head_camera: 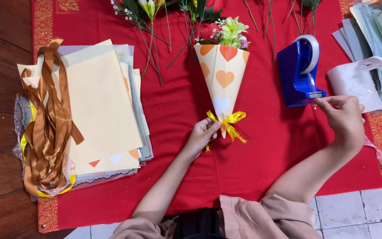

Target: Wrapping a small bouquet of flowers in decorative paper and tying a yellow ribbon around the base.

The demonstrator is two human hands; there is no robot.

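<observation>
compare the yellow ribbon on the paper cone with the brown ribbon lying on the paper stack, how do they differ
The yellow ribbon is tied in a bow around the tip of the heart-printed cone, with the left hand at it; the brown ribbon lies loose and untied over the left edge of the paper stack. The yellow one is narrow and short; the brown one is wider and hangs in long loops. Both look glossy.

Cloth: I see a red cloth (261, 155) with a gold edge.
Cone: my paper cone (223, 75) is cream with orange and white hearts.
Bow: yellow ribbon bow (228, 123).
Tape holder: blue tape holder (298, 75).
Ribbons: brown ribbons (45, 128).
</observation>
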